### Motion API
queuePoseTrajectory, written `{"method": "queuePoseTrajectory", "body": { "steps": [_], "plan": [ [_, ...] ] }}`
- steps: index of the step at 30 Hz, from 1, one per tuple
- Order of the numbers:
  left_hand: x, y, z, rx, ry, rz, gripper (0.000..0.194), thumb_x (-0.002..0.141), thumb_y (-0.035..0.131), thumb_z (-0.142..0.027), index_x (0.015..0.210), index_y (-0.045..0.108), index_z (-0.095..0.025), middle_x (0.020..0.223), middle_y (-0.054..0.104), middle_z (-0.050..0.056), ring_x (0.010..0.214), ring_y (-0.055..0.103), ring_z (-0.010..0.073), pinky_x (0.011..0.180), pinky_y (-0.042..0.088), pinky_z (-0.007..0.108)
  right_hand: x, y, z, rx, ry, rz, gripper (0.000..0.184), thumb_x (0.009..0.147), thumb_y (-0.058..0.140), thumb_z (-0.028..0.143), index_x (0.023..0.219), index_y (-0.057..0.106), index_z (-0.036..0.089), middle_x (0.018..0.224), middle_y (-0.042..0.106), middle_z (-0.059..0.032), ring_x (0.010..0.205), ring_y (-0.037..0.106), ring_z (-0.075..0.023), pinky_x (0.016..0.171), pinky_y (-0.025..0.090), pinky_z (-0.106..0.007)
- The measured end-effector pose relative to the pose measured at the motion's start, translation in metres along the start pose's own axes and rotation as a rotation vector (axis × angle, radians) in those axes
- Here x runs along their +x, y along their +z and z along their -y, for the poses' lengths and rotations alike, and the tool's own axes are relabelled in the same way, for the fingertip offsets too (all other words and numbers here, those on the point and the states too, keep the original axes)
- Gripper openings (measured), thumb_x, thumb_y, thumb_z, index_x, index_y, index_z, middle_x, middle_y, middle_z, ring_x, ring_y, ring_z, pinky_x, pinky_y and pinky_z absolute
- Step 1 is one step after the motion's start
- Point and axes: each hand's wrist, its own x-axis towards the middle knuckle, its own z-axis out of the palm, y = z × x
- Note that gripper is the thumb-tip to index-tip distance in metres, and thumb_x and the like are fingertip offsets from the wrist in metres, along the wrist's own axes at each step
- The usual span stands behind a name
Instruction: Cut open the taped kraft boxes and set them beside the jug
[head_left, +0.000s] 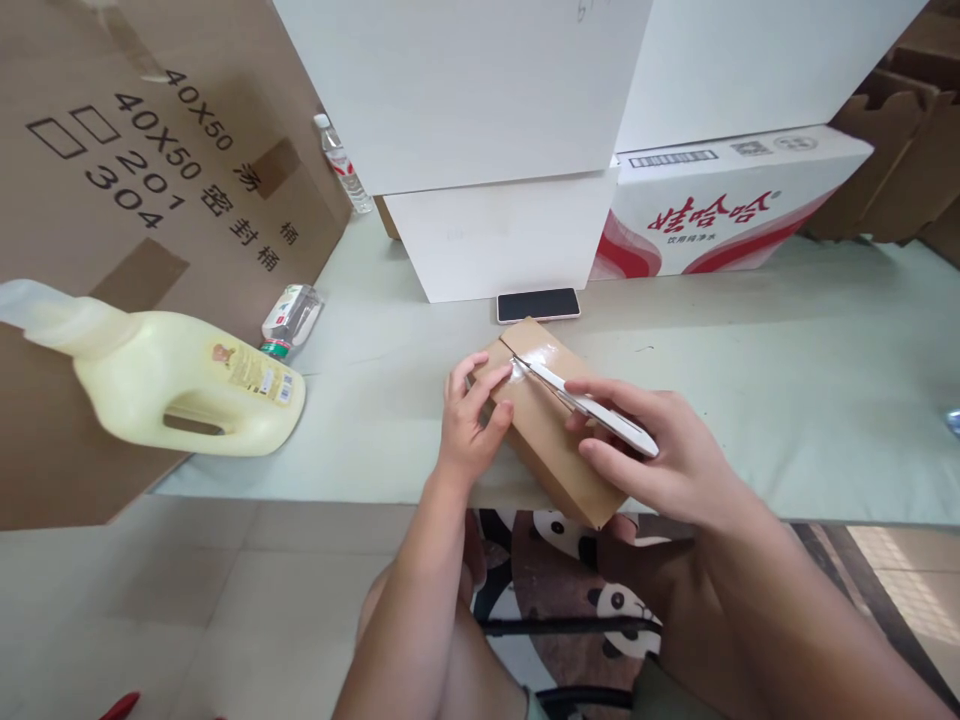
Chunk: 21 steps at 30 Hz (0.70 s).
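A small brown cardboard box (551, 440) lies slanted at the near edge of the table, with clear tape (541, 354) glinting on its far end. My left hand (476, 415) grips the box at its far left side, index finger and thumb resting on top. In my right hand (660, 440) is a white utility knife (596, 408), held between thumb and fingers. Its thin blade tip meets the box top by the tape, close to my left fingertips. A dark line runs along the box top under the blade. Beyond the box lies a phone (538, 305), screen up.
White cartons (499, 240) and a red-and-white water carton (712, 220) stand behind. To the left are a yellow jug (150, 375), a small bottle (292, 318), a water bottle (343, 165) and a large brown carton (202, 180). Green cloth (375, 420) covers the table.
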Motion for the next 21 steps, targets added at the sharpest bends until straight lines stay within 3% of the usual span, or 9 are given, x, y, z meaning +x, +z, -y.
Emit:
{"method": "queuePoseTrajectory", "body": {
  "steps": [6, 13, 21],
  "plan": [
    [0.000, 0.001, 0.000, -0.003, -0.014, 0.003, 0.047, 0.099, 0.042, -0.057, 0.125, 0.066, -0.025, 0.137, 0.052, 0.012, 0.134, 0.050, 0.0268, 0.113, 0.042, 0.047, 0.000, 0.009, -0.004, -0.189, -0.081, -0.142, 0.017, 0.094, 0.054, 0.024, 0.107, 0.065, 0.020, 0.070, 0.068, 0.0029, 0.052, 0.055, -0.0084, 0.052, 0.044, -0.020],
    [-0.001, 0.001, 0.001, 0.012, -0.007, -0.003, 0.048, 0.100, 0.041, -0.056, 0.125, 0.066, -0.025, 0.137, 0.052, 0.013, 0.134, 0.050, 0.0271, 0.113, 0.042, 0.047, -0.003, 0.020, -0.004, -0.317, -0.172, -0.232, 0.015, 0.093, 0.052, 0.021, 0.099, 0.065, 0.019, 0.064, 0.063, 0.0036, 0.045, 0.046, -0.0072, 0.047, 0.038, -0.020],
    [-0.001, 0.000, 0.000, 0.014, -0.022, 0.005, 0.050, 0.100, 0.041, -0.057, 0.125, 0.067, -0.023, 0.137, 0.052, 0.014, 0.134, 0.051, 0.0268, 0.113, 0.042, 0.046, -0.001, 0.026, -0.003, -0.433, -0.167, -0.187, 0.020, 0.094, 0.050, 0.023, 0.099, 0.069, 0.018, 0.075, 0.070, -0.0011, 0.056, 0.060, -0.0113, 0.053, 0.043, -0.023]
  ]
}}
